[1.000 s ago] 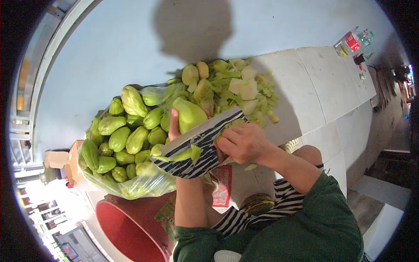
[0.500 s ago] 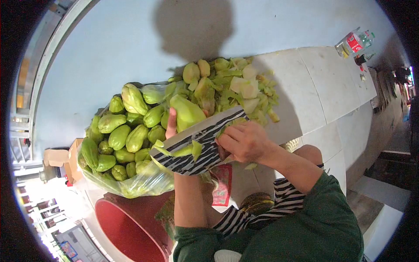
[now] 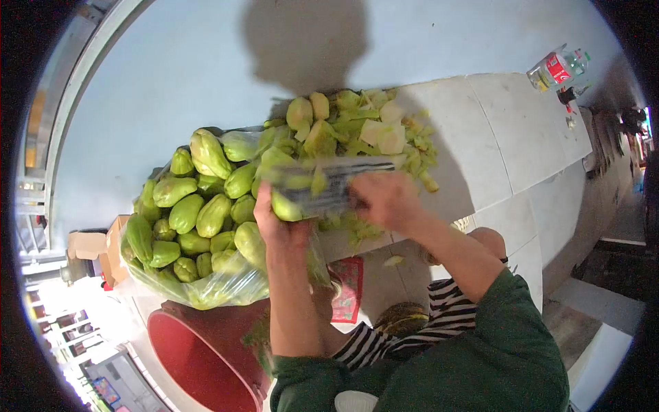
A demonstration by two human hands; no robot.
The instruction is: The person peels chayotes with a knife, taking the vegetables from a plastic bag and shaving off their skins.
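My left hand (image 3: 280,225) is wrapped round a green chayote (image 3: 285,208), partly hidden behind the blade. In my right hand (image 3: 390,200) is a broad cleaver (image 3: 333,187), smeared by motion. Its shiny blade shows black and white stripes like those on the trousers, and bits of green peel appear stuck to it. The blade lies across the top of the chayote. Peeled chayotes and pale peelings (image 3: 384,137) are heaped just beyond the hands.
To the left, a clear plastic bag (image 3: 226,292) holds several whole chayotes (image 3: 214,214). A red bucket (image 3: 199,357) tilts below it. Bottles (image 3: 552,71) stand at the far right of the tiled ledge (image 3: 473,130). A wall (image 3: 425,41) rises behind.
The cleaver has swung up and levelled out over the chayote, now blurred. My left hand has come down and turned, and the chayote has tipped lower with it.
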